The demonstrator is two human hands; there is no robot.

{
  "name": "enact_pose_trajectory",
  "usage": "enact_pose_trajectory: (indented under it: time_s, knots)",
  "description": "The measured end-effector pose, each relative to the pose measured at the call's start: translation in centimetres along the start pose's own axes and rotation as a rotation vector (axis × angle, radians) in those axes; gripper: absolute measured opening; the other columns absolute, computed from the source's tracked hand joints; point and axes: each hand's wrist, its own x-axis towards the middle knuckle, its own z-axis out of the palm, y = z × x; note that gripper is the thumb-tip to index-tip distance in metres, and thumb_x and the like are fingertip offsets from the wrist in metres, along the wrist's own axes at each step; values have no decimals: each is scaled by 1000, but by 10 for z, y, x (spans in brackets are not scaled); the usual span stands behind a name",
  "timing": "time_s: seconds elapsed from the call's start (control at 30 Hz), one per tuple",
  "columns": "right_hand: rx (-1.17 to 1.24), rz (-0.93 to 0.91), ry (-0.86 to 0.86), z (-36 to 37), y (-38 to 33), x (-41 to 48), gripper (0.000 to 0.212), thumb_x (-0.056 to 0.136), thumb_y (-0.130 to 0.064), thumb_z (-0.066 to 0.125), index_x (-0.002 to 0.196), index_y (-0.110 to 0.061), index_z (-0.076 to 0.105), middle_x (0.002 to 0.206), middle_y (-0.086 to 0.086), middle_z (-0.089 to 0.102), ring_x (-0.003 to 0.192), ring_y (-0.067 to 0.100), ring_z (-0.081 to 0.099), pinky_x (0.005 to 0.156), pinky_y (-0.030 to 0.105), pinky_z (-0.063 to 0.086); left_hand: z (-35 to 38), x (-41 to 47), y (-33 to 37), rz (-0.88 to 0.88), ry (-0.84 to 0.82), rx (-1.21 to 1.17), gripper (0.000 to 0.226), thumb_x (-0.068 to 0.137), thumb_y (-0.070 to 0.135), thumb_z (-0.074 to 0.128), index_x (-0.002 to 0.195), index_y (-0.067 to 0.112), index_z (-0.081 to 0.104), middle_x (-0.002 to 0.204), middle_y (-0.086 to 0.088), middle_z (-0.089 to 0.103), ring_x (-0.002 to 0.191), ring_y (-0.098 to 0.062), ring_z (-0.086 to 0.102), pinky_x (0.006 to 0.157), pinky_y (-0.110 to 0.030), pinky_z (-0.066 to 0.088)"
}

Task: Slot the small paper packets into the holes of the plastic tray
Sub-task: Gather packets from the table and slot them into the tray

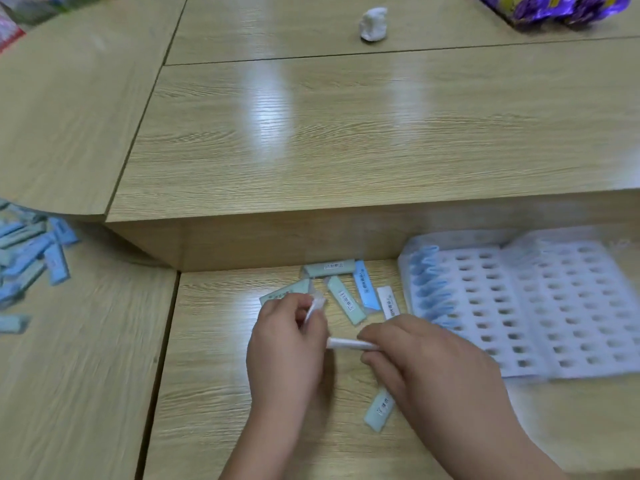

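Note:
A white plastic tray (540,306) with many round holes lies on the low desk at the right. Its leftmost column holds several blue packets (427,289) standing in the holes. My left hand (287,344) pinches a white packet (313,308) by its lower end. My right hand (426,362) pinches another white packet (349,344) that points left toward the left hand. Several loose green, blue and white packets (346,296) lie on the desk just beyond my hands. One green packet (379,408) lies partly under my right wrist.
A heap of blue packets (31,258) lies at the far left. A raised wooden shelf (346,209) runs behind the work spot. On it sit a crumpled white wad (373,24) and a purple foil bag (561,6).

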Motion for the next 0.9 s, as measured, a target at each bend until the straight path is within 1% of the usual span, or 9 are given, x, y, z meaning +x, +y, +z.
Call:
enact_pose_trajectory:
  time_s: [0.03,0.1,0.23,0.37,0.47,0.53,0.63,0.77,0.9]
  knots:
    - [87,7,27,-6,7,-5,17,79,-48,69,95,-42,68,82,-23,60,66,-1,59,46,18,43,-2,-1,2,14,15,-36,7,88,28,70,95,29,70,91,10,63,78,-3,58,68,-27,43]
    - [284,64,72,-17,27,-14,27,89,-49,52,112,-47,65,92,-26,58,77,-4,58,61,15,47,-6,-5,10,37,52,-96,5,87,26,71,90,30,69,88,10,63,79,-2,60,70,-26,45]
    - [421,192,153,-49,68,-34,35,95,-28,53,124,-44,62,102,-21,60,89,-2,59,72,5,40,-12,-18,46,60,101,-276,11,85,24,72,82,33,65,81,8,66,76,-5,61,69,-27,46]
    - [550,393,271,-72,109,-50,39,89,-18,70,104,-52,60,92,-22,66,81,4,64,63,11,46,-1,-37,95,138,67,-414,10,83,28,70,79,34,63,79,19,66,69,-5,60,61,-14,46]
    - [635,468,336,-80,134,-53,40,81,-20,76,97,-52,57,90,-22,68,80,4,67,64,13,50,16,-47,122,197,19,-464,9,83,32,68,85,40,64,79,15,67,65,-10,58,57,-21,47]
    - [662,468,365,-84,146,-49,35,80,-19,77,94,-47,61,90,-20,69,81,5,68,67,12,51,28,-50,132,220,-5,-477,10,85,30,68,87,40,65,81,14,68,67,-10,59,59,-27,49]
    - [685,422,372,-88,161,-38,30,81,-15,77,89,-41,66,90,-19,69,84,3,67,69,7,49,43,-51,145,221,-33,-472,20,89,23,69,94,43,67,85,17,68,72,-8,61,60,-24,51]
    - [686,407,350,-92,183,-27,31,83,-15,75,95,-42,67,90,-26,68,86,-2,66,68,4,47,59,-53,157,197,-81,-446,18,88,26,69,86,44,68,73,6,63,57,-7,50,47,-20,41]
    - [590,358,360,-90,204,-22,37,84,-13,74,98,-46,65,97,-30,66,89,-1,65,73,2,43,76,-58,168,209,-130,-436,12,88,29,67,85,40,68,69,7,60,56,-10,47,48,-19,38]
